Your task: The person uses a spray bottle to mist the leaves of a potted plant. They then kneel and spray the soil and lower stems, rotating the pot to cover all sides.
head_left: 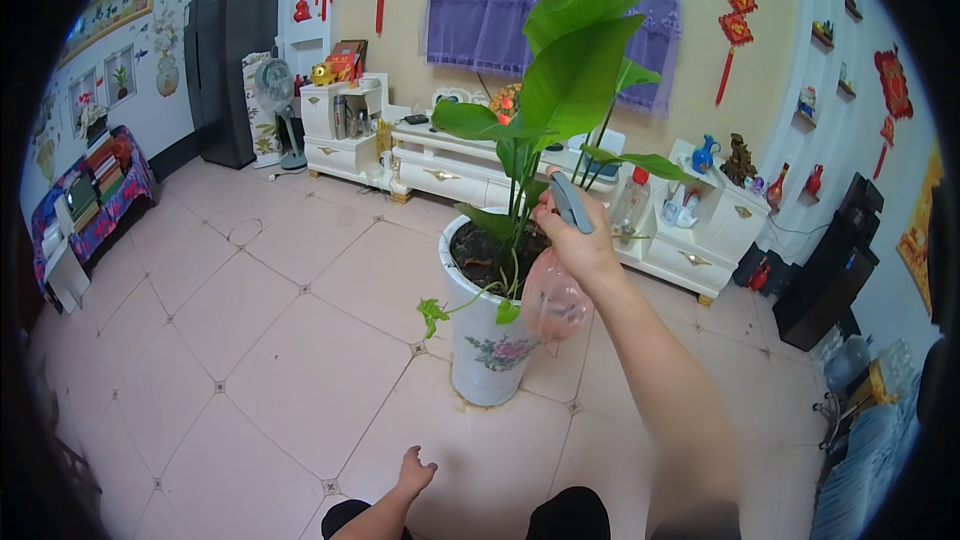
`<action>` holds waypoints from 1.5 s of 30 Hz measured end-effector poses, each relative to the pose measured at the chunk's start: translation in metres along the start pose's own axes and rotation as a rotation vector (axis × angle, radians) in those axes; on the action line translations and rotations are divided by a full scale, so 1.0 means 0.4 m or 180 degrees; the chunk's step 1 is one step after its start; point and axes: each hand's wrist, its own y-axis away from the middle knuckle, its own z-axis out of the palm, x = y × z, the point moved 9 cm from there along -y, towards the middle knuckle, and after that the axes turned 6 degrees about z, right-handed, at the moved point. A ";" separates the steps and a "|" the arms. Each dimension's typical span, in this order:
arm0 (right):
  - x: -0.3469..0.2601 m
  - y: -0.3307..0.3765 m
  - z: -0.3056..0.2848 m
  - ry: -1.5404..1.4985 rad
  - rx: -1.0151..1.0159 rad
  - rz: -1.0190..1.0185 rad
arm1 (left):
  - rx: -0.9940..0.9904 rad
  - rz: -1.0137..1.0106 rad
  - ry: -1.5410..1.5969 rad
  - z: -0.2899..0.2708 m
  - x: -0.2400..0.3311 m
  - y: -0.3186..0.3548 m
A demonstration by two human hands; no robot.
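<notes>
My right hand (pixel 584 238) is wrapped round the neck of a spray bottle (pixel 558 300) with a grey trigger head and a see-through pink body. The bottle is raised at the right side of a tall white pot (pixel 487 365) with a painted flower. Dark soil fills the pot, and a plant (pixel 580 75) with large, broad green leaves grows from it. A thin trailing stem hangs over the near rim. Low in front of the pot, my left hand (pixel 415 472) holds nothing, its thumb and fingers apart.
A long white cabinet (pixel 440 178) runs along the far wall behind the plant, with ornaments on it. A fan (pixel 277 105) and a dark fridge (pixel 235 70) stand at the far left. On the right are a black speaker (pixel 825 285) and a blue-covered item (pixel 865 470).
</notes>
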 end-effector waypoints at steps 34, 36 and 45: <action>0.266 0.039 0.029 0.0961 -0.0004 0.0473 | -0.0347 0.0029 0.0051 0.065 0.070 -0.008; 0.279 0.043 0.015 0.0756 0.0112 0.0444 | -0.0360 0.0043 0.0075 0.066 0.075 -0.006; 0.320 0.068 -0.031 0.0621 0.0278 0.0628 | -0.0356 0.0006 0.0034 0.068 0.056 -0.012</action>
